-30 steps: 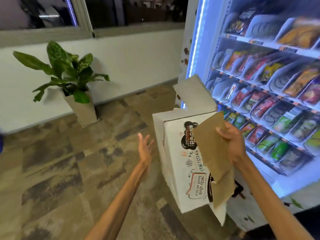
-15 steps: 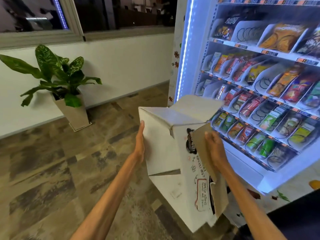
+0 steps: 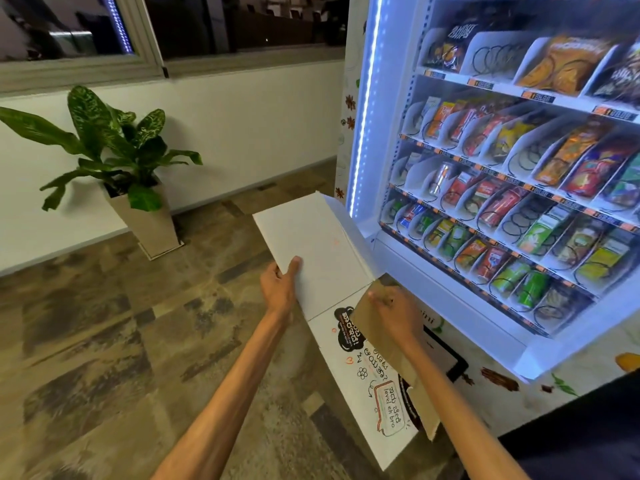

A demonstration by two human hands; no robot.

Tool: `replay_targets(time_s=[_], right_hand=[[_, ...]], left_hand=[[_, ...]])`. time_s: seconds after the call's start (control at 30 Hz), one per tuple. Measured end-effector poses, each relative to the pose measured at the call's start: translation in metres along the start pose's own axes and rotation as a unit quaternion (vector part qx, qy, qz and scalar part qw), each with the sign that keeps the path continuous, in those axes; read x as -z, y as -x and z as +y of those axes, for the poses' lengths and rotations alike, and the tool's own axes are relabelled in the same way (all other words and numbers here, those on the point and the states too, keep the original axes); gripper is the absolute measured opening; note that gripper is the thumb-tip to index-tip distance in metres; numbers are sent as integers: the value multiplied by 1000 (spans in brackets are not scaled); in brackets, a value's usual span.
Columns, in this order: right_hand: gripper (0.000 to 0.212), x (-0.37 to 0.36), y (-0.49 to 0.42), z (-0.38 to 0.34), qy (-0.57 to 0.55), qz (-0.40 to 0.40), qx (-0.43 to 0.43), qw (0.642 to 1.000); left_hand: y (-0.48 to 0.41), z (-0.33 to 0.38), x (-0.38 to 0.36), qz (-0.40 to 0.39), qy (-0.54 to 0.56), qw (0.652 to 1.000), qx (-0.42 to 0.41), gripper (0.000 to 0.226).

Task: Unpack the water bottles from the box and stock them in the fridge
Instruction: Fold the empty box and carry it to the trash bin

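A white cardboard box (image 3: 322,244) with black and red print on one face is held in front of me, pressed nearly flat. My left hand (image 3: 280,289) grips its plain left edge, thumb on top. My right hand (image 3: 394,315) holds a brown cardboard flap (image 3: 372,320) against the printed side. The lit fridge (image 3: 443,271) stands open at the right, its slanted shelves filled with snack packets, cans and drink cartons. No water bottles are visible.
A potted plant (image 3: 114,150) in a tapered beige pot stands by the white wall at the left. Patterned stone floor (image 3: 104,341) spreads below and to the left. A dark window runs along the top. A black panel shows at the bottom right.
My left hand went from open and apart to gripping the box's left edge. The box has collapsed from a standing shape to nearly flat, and my view moved closer to the fridge.
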State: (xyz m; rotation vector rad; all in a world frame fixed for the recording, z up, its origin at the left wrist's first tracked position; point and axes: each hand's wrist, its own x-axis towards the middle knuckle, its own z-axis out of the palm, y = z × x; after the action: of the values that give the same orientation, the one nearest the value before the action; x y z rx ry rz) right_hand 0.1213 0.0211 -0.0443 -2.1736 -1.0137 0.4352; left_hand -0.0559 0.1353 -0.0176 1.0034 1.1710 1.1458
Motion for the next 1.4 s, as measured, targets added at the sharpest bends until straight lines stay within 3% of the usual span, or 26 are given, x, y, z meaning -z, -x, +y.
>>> replay_targets(time_s=[0.1, 0.27, 0.4, 0.5, 0.6, 0.7, 0.77, 0.93, 1.03, 1.23, 1.3, 1.4], right_hand=[[39, -4, 12, -4, 54, 53, 44, 996], [64, 0, 20, -29, 26, 42, 167, 985], [83, 18, 15, -55, 68, 79, 301, 948], [95, 32, 13, -77, 161, 108, 380, 905], [90, 34, 12, -87, 239, 116, 419, 868], [37, 31, 8, -86, 333, 123, 449, 820], [10, 28, 8, -84, 346, 98, 452, 816], [17, 21, 10, -59, 222, 34, 468, 855], [20, 31, 1, -38, 150, 29, 452, 879], [33, 10, 8, -17, 163, -36, 401, 901], [34, -4, 15, -22, 206, -79, 396, 891], [36, -35, 39, -37, 256, -138, 441, 849]], left_hand=[[8, -4, -9, 19, -38, 997, -60, 24], [29, -15, -22, -24, -151, 968, -201, 20], [45, -25, -24, -62, -256, 915, -305, 29], [51, -30, -21, -68, -307, 888, -335, 29], [57, -34, -17, -69, -343, 871, -345, 27], [61, -38, -7, -77, -375, 855, -351, 24], [64, -43, 3, -83, -402, 839, -358, 20], [69, -61, 45, -90, -487, 793, -354, 18], [65, -77, 94, -69, -576, 769, -267, 32], [82, -79, 140, -25, -646, 735, -204, 24], [92, -78, 146, -1, -664, 716, -214, 21], [108, -76, 148, 32, -675, 699, -233, 22]])
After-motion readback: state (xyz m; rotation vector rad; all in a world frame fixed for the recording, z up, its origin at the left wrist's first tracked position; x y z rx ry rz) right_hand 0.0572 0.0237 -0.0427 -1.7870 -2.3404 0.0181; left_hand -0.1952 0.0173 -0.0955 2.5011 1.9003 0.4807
